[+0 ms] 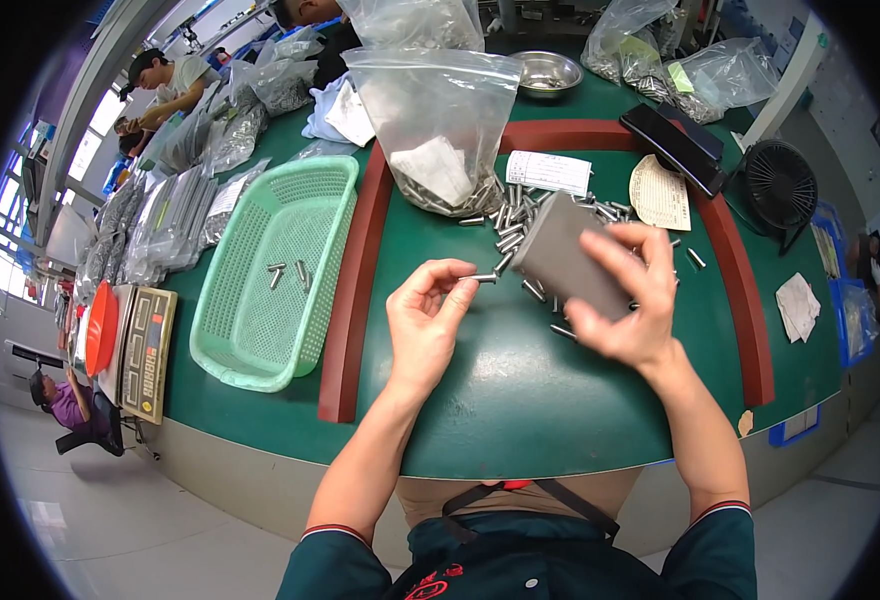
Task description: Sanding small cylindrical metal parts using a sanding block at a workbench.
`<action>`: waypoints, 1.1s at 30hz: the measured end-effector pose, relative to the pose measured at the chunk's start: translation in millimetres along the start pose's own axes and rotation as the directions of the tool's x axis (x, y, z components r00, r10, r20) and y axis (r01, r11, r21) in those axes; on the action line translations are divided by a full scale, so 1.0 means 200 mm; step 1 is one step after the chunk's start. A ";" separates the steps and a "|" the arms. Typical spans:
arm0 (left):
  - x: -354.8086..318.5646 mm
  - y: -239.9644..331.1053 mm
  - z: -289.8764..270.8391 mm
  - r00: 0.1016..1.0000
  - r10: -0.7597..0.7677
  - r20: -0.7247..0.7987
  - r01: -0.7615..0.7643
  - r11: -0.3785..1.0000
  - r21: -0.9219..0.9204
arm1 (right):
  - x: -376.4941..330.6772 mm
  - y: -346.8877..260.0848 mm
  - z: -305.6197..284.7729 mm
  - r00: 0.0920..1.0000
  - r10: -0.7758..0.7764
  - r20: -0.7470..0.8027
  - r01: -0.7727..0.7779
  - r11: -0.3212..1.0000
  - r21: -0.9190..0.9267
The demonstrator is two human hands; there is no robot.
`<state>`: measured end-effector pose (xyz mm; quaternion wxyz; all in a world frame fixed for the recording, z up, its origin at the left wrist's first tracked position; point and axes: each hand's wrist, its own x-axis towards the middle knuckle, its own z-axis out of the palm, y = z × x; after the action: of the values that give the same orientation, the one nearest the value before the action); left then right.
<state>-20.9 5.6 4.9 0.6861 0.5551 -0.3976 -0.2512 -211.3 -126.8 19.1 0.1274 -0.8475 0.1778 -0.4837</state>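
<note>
My left hand (427, 318) pinches a small metal pin (484, 278) by one end between thumb and fingers, above the green table (520, 400). My right hand (628, 300) grips a flat grey rectangular block (560, 255), tilted, just right of the pin. Several loose metal pins (516, 215) lie scattered behind and under the block. A clear plastic bag (440, 125) part-filled with pins stands behind them.
A light green plastic basket (250, 340) holding three pins sits to the left, beyond a red-brown border strip (352, 300). A scale (145, 350), bagged parts, a steel bowl (550, 72), paper slips, a black phone (675, 148) and a small black fan (780, 185) ring the table. Other people work at the far left.
</note>
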 end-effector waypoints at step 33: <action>0.00 0.02 0.00 0.910 0.329 0.251 -0.403 0.840 0.363 | 0.05 0.03 -0.07 0.938 0.329 -0.107 -0.311 0.938 0.154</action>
<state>-21.7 5.9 8.0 0.5522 0.5741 -0.5998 -0.0755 -219.3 -137.0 30.8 0.2494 -0.7631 0.2883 -0.5219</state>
